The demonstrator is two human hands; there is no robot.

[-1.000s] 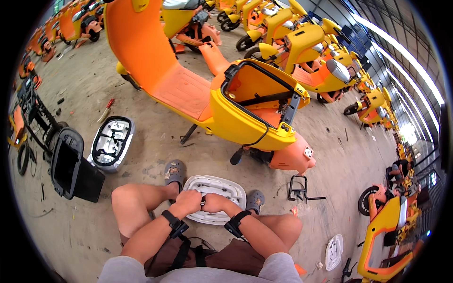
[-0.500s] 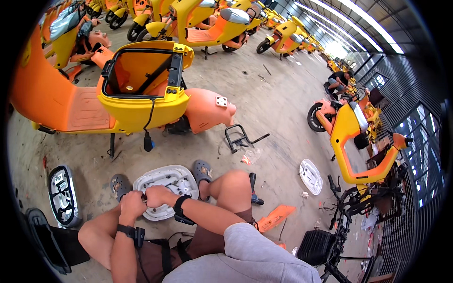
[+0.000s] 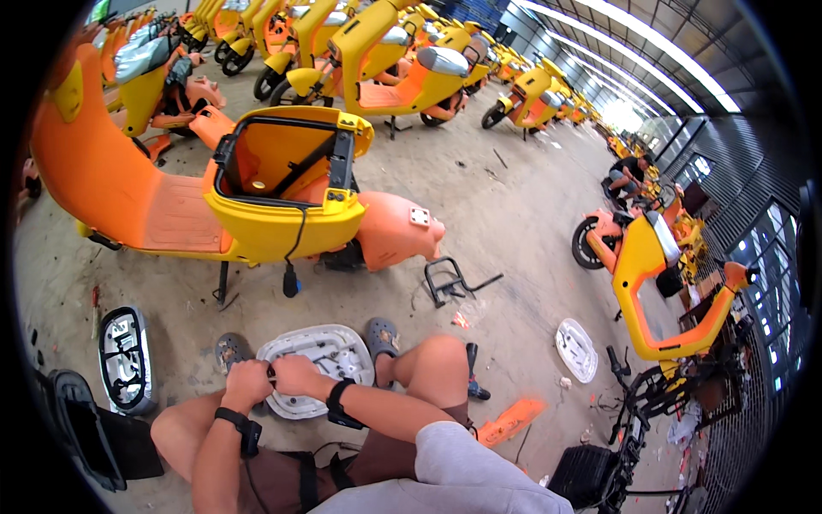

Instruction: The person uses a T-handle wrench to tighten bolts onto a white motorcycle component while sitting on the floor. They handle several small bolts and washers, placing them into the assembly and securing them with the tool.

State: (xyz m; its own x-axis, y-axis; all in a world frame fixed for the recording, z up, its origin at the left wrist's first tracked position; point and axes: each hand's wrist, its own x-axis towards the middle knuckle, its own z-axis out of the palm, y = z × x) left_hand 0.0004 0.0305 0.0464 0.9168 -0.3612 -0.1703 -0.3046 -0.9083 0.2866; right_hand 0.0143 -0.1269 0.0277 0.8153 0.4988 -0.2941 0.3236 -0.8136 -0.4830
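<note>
Your left hand (image 3: 247,385) and right hand (image 3: 297,376) are meeting, curled, at a dark piece (image 3: 271,373); can't tell if either's gripping it. White shell (image 3: 341,349) is lying beneath, toward their 2 o'clock; scooter's (image 3: 257,234) standing at 12.

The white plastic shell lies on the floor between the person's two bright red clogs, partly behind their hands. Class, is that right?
Not quite: the clogs are grey, not bright red, as the head view shows. The white plastic shell does lie on the floor between them, partly behind the hands.
</note>
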